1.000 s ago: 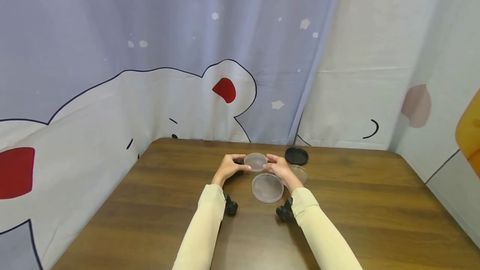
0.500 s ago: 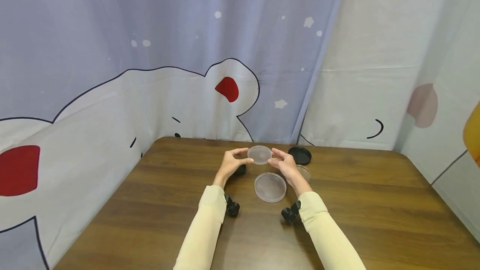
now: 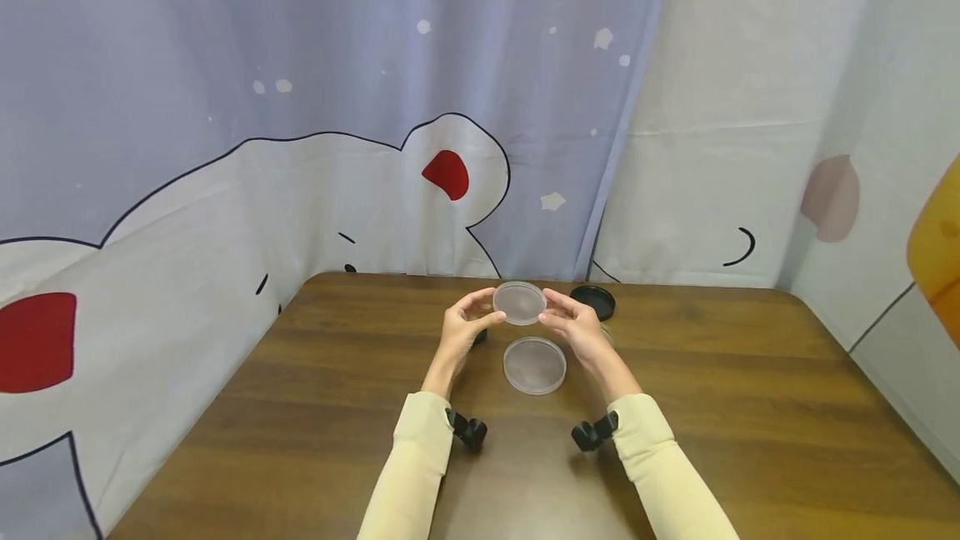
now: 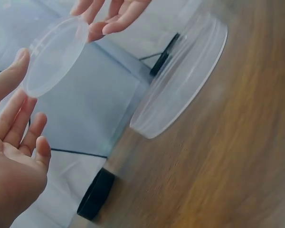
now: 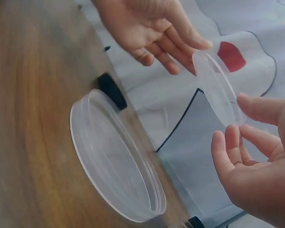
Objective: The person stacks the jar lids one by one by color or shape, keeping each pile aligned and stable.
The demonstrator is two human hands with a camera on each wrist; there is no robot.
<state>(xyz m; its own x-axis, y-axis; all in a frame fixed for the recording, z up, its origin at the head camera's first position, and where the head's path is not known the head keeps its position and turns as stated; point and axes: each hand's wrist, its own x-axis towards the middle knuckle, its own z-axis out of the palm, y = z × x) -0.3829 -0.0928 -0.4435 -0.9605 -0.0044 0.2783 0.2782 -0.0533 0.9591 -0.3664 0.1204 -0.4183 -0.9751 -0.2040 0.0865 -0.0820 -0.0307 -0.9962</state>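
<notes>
Both left hand [image 3: 459,331] and right hand [image 3: 579,328] pinched a clear disc [image 3: 520,303] by its rim; a dish [image 3: 535,366] lay on the bench [image 3: 315,407], well inside its side edges.

Pretty cozy setup: the table [image 3: 765,407] is brown with a wood-grain look, streaks running across it and rounded far corners. Wrinkly lavender-blue cloth [image 3: 337,40] hangs behind the table, dotted with little white stars [image 3: 552,202]. A big white cartoon shape [image 3: 330,198] with dark outlines stretches from behind the table round to its left, with red patches [image 3: 447,175] on it. Behind the table's right half it's off-white cloth [image 3: 720,82], plus a pinkish patch [image 3: 831,198] and a yellow-orange one right of the table. Soft light leaves a pale sheen [image 3: 517,477] on the table's near part.
</notes>
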